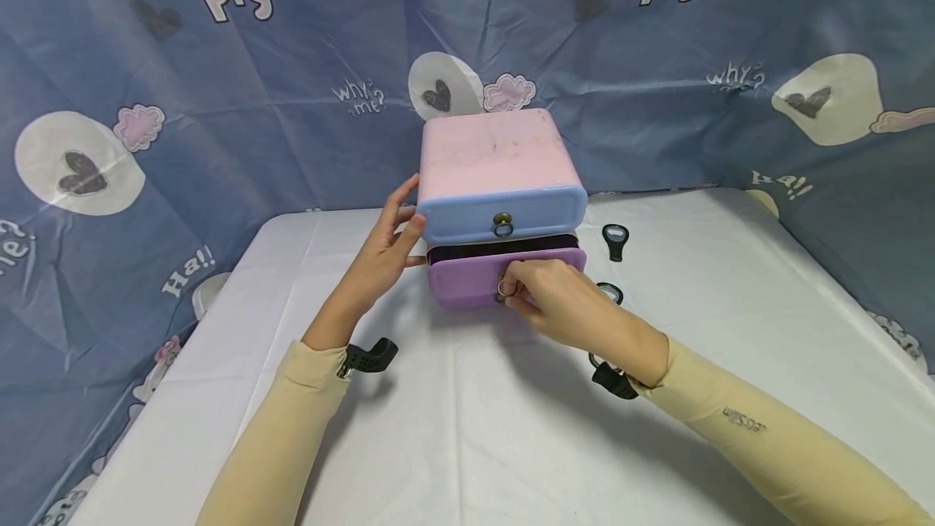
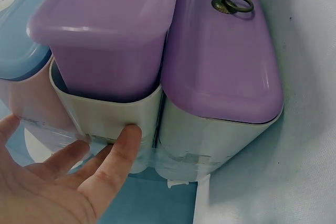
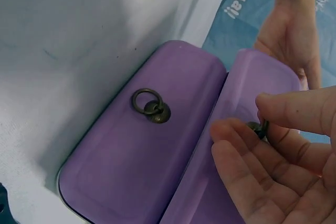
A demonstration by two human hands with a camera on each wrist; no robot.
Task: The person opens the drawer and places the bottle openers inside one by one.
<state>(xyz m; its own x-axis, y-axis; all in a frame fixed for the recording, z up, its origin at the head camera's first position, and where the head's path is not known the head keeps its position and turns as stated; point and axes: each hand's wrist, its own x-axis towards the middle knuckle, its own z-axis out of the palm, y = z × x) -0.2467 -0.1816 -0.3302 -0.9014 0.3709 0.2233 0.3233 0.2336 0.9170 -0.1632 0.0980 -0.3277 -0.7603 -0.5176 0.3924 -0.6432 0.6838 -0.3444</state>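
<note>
A small drawer cabinet (image 1: pixel 497 144) with a pink top stands on the table. Its blue top drawer (image 1: pixel 460 222) is closed, while the purple middle drawer (image 2: pixel 107 69) is pulled partly out. Another purple drawer (image 3: pixel 126 150) below it sits closed with a ring on its front. My right hand (image 1: pixel 566 303) pinches the metal ring pull (image 3: pixel 264 128) of the middle drawer between thumb and index finger. With fingers spread, my left hand (image 1: pixel 381 254) touches the cabinet's left side. The middle drawer's inside shows only as a dark gap in the head view.
On the white table (image 1: pixel 409 437), right of the cabinet, lies a black-handled item with a round head (image 1: pixel 616 240). More round black-rimmed items (image 1: pixel 610 291) are partly hidden behind my right hand and wrist. A blue printed cloth (image 1: pixel 307 63) hangs behind the table.
</note>
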